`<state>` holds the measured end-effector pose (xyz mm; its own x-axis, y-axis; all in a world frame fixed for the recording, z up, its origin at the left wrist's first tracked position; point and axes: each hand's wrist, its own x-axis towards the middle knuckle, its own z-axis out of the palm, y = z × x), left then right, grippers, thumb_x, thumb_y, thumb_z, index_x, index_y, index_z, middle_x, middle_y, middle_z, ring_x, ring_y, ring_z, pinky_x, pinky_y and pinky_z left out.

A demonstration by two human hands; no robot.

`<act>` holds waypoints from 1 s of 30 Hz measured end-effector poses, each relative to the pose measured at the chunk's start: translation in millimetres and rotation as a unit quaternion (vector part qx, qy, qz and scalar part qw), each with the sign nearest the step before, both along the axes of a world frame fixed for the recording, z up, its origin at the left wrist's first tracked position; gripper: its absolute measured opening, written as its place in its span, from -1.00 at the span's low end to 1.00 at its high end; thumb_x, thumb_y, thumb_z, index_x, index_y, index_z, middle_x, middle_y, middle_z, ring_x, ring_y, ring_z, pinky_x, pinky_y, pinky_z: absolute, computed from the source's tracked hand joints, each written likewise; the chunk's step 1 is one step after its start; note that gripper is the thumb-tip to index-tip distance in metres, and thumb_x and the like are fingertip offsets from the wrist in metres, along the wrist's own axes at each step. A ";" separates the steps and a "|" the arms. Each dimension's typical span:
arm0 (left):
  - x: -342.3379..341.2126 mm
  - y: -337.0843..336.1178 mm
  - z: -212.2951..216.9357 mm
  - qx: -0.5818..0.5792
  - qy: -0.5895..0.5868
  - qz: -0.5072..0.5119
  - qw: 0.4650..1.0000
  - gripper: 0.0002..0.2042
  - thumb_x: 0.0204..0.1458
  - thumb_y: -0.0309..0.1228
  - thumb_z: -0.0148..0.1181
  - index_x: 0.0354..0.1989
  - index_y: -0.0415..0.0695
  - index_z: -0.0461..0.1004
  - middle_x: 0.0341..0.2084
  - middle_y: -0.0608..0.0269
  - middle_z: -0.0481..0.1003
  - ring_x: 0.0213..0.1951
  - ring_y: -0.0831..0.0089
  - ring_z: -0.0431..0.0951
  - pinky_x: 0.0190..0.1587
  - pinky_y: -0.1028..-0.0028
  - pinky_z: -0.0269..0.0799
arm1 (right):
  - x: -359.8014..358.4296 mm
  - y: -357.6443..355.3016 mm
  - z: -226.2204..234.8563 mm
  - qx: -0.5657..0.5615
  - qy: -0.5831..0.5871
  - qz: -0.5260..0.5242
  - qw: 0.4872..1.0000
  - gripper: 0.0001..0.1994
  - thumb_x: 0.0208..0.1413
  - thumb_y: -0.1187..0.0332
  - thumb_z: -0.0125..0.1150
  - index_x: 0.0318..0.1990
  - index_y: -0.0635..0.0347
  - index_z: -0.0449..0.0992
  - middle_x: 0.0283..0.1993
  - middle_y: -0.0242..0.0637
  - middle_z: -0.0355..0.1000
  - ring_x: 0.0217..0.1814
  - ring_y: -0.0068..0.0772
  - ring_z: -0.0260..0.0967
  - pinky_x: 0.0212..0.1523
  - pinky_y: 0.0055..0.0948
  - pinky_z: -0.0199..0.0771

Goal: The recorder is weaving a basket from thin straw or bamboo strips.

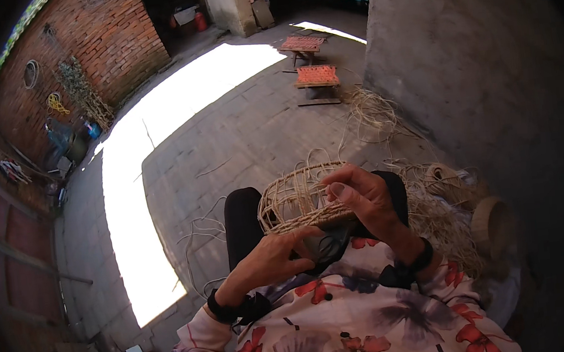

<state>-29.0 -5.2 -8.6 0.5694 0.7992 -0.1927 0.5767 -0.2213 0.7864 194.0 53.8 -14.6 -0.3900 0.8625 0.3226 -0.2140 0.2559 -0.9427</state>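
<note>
While the person sits with knees covered in dark trousers, a half-woven straw basket (298, 198) rests above the lap, held between both hands. The left hand (270, 262) comes up from below, its fingers curled against the lower rim of the basket, gripping the woven edge from underneath. The right hand (366, 198) lies against the basket's right side, thumb raised along the rim and fingers closed around the weave, pinching the strands there. The basket is an open, oval frame of pale twisted straw, with upright ribs showing and loose ends sticking out from its top.

Both wrists carry dark bands, and the sleeves (351, 325) are of a light cloth printed with red and grey flowers. Just to the person's right, against the grey plastered wall (474, 56), lies a heap of loose straw (442, 218), with a round woven piece (494, 223) beside it. More straw strands (374, 113) lie tangled on the paved floor (238, 139) near the wall's foot. Further off on the paving stand two small stools with orange woven seats (316, 76), one behind the other. A brick wall (99, 44) closes the yard on the left, and a broad patch of sunlight crosses the floor.
</note>
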 end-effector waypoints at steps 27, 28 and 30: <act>2.5 26.4 17.5 -0.049 -0.388 0.242 0.888 -0.84 0.15 -0.42 0.21 -0.23 -0.27 0.46 -0.46 0.25 0.55 -0.51 0.62 0.53 -0.45 0.60 0.50 | -17.9 -16.7 -18.2 -0.109 0.060 0.064 0.990 -0.72 0.25 0.46 0.16 0.10 0.23 0.42 -0.24 -0.38 0.44 -0.28 -0.68 0.37 -0.20 -0.61 0.46; 3.8 28.5 12.6 -0.050 -0.388 0.243 0.887 -0.84 0.15 -0.42 0.21 -0.23 -0.27 0.46 -0.46 0.25 0.55 -0.51 0.62 0.53 -0.45 0.60 0.50 | -15.9 -17.0 -19.2 -0.111 0.059 0.065 0.990 -0.72 0.25 0.46 0.16 0.10 0.23 0.42 -0.24 -0.38 0.44 -0.28 -0.68 0.37 -0.20 -0.61 0.46; 8.4 34.3 -0.4 -0.062 -0.405 0.226 0.884 -0.85 0.18 -0.43 0.18 -0.22 -0.27 0.44 -0.45 0.29 0.55 -0.49 0.66 0.52 -0.47 0.60 0.50 | -10.2 -16.7 -20.9 -0.061 0.022 -0.043 0.997 -0.81 0.23 0.44 0.21 -0.04 0.25 0.51 -0.24 -0.39 0.44 -0.27 -0.68 0.38 -0.19 -0.64 0.44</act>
<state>-20.6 29.2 -9.0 0.1884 0.9817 0.0297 -0.1798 0.0048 0.9837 183.7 37.1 -35.5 -0.2997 0.9264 0.2281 -0.2384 0.1588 -0.9581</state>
